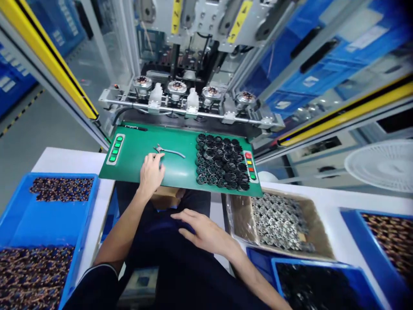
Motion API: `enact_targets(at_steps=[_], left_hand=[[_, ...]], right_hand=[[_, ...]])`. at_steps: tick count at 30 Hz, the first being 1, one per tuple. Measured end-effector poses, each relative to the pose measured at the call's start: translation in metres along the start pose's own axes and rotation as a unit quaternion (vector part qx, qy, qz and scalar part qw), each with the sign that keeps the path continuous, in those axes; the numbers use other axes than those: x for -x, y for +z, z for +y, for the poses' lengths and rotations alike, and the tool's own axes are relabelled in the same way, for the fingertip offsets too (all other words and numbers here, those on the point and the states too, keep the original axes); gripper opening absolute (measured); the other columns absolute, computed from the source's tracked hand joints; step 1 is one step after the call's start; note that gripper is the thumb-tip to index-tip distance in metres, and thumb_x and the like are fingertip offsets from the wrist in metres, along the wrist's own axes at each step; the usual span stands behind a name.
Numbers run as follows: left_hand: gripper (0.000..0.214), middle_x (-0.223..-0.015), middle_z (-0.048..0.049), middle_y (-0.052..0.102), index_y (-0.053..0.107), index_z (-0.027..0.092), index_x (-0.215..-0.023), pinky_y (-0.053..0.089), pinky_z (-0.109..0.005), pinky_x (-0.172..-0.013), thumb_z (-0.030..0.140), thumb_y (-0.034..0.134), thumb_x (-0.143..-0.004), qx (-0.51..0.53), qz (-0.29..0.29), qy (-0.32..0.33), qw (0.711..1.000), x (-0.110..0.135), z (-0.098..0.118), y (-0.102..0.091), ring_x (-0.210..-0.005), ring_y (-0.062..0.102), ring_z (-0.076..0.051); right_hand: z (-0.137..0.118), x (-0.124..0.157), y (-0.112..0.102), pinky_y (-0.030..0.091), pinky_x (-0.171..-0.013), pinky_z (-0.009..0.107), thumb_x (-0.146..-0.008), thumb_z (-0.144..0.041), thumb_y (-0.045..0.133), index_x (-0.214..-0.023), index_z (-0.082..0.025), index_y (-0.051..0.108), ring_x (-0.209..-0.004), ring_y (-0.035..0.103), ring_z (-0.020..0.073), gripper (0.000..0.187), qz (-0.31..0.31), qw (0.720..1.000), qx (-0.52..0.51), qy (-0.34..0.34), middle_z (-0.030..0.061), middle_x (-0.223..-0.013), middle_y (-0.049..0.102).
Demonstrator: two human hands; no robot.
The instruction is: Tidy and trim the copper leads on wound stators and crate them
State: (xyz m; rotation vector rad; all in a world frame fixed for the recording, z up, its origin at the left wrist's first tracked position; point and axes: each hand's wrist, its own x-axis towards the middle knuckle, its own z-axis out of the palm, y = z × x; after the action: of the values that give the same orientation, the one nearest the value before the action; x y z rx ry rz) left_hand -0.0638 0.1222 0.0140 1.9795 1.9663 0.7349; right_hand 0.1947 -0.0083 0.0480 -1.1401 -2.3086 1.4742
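My left hand [151, 173] rests on the green mat [180, 172] at its front edge, fingers curled loosely, just below a pair of small metal pliers [167, 150] that lie on the mat; the fingertips are close to the handle but I cannot tell if they touch it. My right hand [203, 230] lies flat on my dark-trousered lap with fingers stretched out, holding nothing. To the right on the mat sits a heap of several black ring-shaped parts [222, 162].
Behind the mat a machine carries several wound stators [177, 87] on a fixture. Button panels [115, 149] [251, 165] flank the mat. Blue bins of copper-wound parts [48, 215] stand left, a lined box of silver cores [280, 221] and more blue bins right. A white fan [383, 165] stands at far right.
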Motion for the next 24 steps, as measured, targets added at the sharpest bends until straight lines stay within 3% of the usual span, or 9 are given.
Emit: enact_targets(at_steps=[5,8,11,14,16,19,21,22,24], left_hand=[[0.041,-0.151,-0.0140,0.072,0.072,0.020,-0.146,0.067,-0.051,-0.114,0.046,0.075,-0.114,-0.006,-0.056,0.049,0.997,-0.027,-0.014,-0.009,-0.132,0.074,-0.028],[0.040,-0.150,-0.0139,0.072,0.073,0.020,-0.145,0.068,-0.051,-0.113,0.046,0.075,-0.114,0.012,-0.086,0.085,0.993,-0.036,-0.011,-0.001,-0.131,0.074,-0.027],[0.040,-0.147,-0.0137,0.073,0.073,0.019,-0.144,0.069,-0.050,-0.112,0.046,0.075,-0.114,0.040,-0.106,0.125,0.986,-0.038,0.001,0.010,-0.129,0.075,-0.027],[0.028,-0.140,-0.0107,0.078,0.077,0.020,-0.134,0.070,-0.042,-0.106,0.037,0.077,-0.113,0.065,-0.092,0.152,0.982,-0.049,0.009,-0.007,-0.119,0.078,-0.022],[0.019,-0.137,-0.0074,0.080,0.079,0.024,-0.128,0.069,-0.037,-0.102,0.029,0.078,-0.109,0.070,-0.046,0.151,0.985,-0.072,0.008,-0.041,-0.113,0.079,-0.020],[0.019,-0.130,-0.0073,0.080,0.078,0.025,-0.127,0.066,-0.045,-0.107,0.032,0.072,-0.110,0.045,0.056,0.133,0.989,-0.139,0.001,-0.108,-0.115,0.076,-0.025],[0.022,-0.131,-0.0085,0.078,0.079,0.026,-0.127,0.058,-0.052,-0.121,0.034,0.075,-0.107,0.005,0.102,0.129,0.986,-0.195,-0.004,-0.144,-0.124,0.072,-0.030],[0.028,-0.136,-0.0096,0.077,0.079,0.026,-0.130,0.057,-0.054,-0.123,0.037,0.079,-0.104,-0.067,0.103,0.137,0.983,-0.223,-0.006,-0.156,-0.132,0.070,-0.033],[0.041,-0.149,-0.0144,0.073,0.077,0.024,-0.138,0.056,-0.056,-0.124,0.040,0.082,-0.101,-0.197,0.043,0.142,0.969,-0.269,-0.011,-0.169,-0.142,0.064,-0.039]], right_hand=[[0.024,0.043,-0.021,0.058,-0.133,0.063,-0.116,-0.040,0.064,-0.162,-0.029,0.069,-0.151,0.072,0.0348,0.047,0.050,0.996,-0.011,0.074,0.0125,-0.159,0.075],[0.023,0.055,-0.049,0.057,-0.134,0.065,-0.117,-0.050,0.064,-0.163,-0.032,0.070,-0.154,0.070,0.0367,0.050,0.044,0.995,-0.008,0.084,0.0105,-0.162,0.074],[0.008,0.057,-0.099,0.056,-0.135,0.066,-0.116,-0.058,0.064,-0.167,-0.037,0.068,-0.156,0.069,0.0373,0.055,0.031,0.997,0.004,0.075,0.0090,-0.163,0.074],[-0.015,0.038,-0.165,0.063,-0.127,0.059,-0.117,-0.062,0.061,-0.165,-0.035,0.070,-0.145,0.076,0.0344,0.055,0.017,0.997,0.049,0.054,0.0105,-0.159,0.076],[-0.033,0.009,-0.211,0.069,-0.114,0.050,-0.116,-0.063,0.061,-0.158,-0.029,0.075,-0.128,0.083,0.0314,0.056,0.039,0.995,0.085,0.018,0.0130,-0.147,0.082],[-0.062,-0.069,-0.271,0.069,-0.093,0.042,-0.116,-0.058,0.057,-0.150,-0.025,0.078,-0.099,0.085,0.0254,0.051,0.067,0.983,0.171,-0.012,0.0090,-0.121,0.088],[-0.081,-0.136,-0.298,0.066,-0.099,0.042,-0.115,-0.042,0.061,-0.153,-0.024,0.076,-0.090,0.083,0.0229,0.045,0.102,0.960,0.260,0.005,0.0053,-0.106,0.087],[-0.088,-0.170,-0.307,0.065,-0.107,0.043,-0.114,-0.034,0.063,-0.158,-0.024,0.072,-0.097,0.083,0.0233,0.047,0.126,0.943,0.307,0.030,0.0051,-0.107,0.087],[-0.098,-0.234,-0.318,0.060,-0.120,0.048,-0.113,-0.023,0.063,-0.168,-0.019,0.063,-0.120,0.080,0.0277,0.055,0.164,0.925,0.338,0.050,0.0116,-0.122,0.085]])
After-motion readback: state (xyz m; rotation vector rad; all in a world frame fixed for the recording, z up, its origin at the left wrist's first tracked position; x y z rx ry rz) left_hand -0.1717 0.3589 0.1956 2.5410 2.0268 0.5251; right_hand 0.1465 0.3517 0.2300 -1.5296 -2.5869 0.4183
